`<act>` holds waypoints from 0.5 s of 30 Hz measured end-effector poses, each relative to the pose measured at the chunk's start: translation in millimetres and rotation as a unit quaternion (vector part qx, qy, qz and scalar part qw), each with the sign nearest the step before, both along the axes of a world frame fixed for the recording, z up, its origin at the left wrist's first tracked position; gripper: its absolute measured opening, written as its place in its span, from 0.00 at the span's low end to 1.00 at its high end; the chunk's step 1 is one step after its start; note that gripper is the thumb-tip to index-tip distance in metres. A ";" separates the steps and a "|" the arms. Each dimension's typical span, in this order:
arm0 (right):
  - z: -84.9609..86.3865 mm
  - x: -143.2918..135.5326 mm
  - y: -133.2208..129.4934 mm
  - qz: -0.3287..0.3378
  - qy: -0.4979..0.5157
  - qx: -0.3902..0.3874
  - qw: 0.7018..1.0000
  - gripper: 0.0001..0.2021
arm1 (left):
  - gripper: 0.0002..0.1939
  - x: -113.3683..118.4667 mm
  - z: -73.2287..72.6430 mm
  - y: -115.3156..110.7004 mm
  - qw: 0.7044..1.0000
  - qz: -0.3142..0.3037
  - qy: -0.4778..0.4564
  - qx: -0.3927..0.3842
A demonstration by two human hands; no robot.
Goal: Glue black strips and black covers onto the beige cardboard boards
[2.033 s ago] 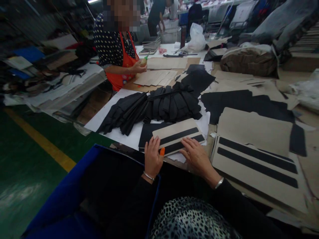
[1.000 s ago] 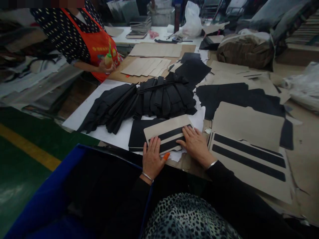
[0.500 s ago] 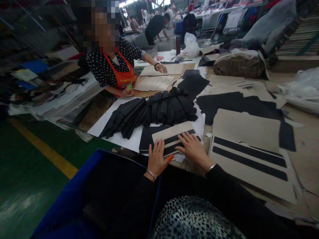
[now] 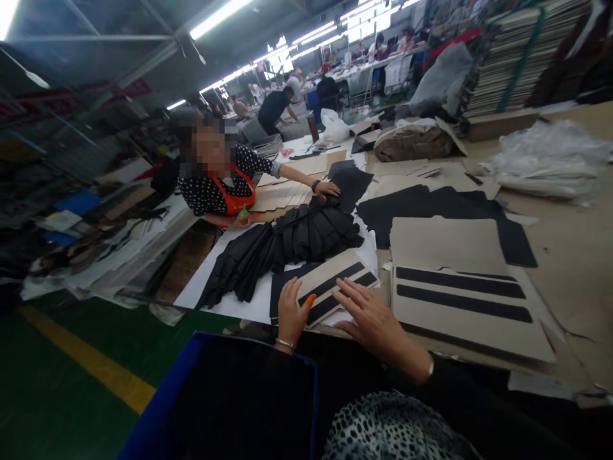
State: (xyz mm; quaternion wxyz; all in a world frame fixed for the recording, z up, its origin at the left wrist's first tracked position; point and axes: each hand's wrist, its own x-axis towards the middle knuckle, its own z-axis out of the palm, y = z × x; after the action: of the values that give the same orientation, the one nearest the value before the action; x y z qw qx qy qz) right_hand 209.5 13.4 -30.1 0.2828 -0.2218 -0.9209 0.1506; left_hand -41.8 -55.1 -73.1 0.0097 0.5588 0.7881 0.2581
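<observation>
Brown worktop (image 4: pixel 569 255) bears a beige board (image 4: pixel 330 268) with black strips (image 4: pixel 330 281), near centre. Left hand (image 4: pixel 292 314), loosely open, is at its left edge; right hand (image 4: pixel 376 322), fingers spread, gripping nothing, is over its right end, contact unclear. Smoothing seems in progress; further pressing calls for flat fingers.

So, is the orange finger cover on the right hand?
No, the orange finger cover is on the left hand.

The strip pile (image 4: pixel 313 233) is lying on the table (image 4: pixel 565 255), behind the panel (image 4: pixel 330 287). The board stack (image 4: pixel 460 314) is resting right of both, with plastic wrap (image 4: pixel 550 160) sitting farther back.
</observation>
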 end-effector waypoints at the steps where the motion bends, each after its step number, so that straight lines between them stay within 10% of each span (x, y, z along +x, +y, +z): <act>1: -0.3 15.8 -10.9 0.006 0.010 -0.017 1.000 0.28 | 0.27 -5.4 6.5 11.1 1.000 -0.006 -0.013 -0.024; 9: -65.0 148.7 -66.8 -0.114 0.023 -0.155 0.981 0.21 | 0.27 -10.0 23.0 117.7 0.979 -0.096 0.009 -0.179; 15: -79.8 203.8 -82.7 -0.229 0.041 -0.170 0.958 0.19 | 0.26 18.3 18.2 166.7 0.971 -0.050 0.059 -0.227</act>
State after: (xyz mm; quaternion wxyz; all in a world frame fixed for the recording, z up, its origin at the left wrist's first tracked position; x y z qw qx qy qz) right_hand 413.3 -69.2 -110.0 0.3054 -0.4649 -0.7941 0.2448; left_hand -23.5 111.6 -54.9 0.1029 0.5947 0.7964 0.0383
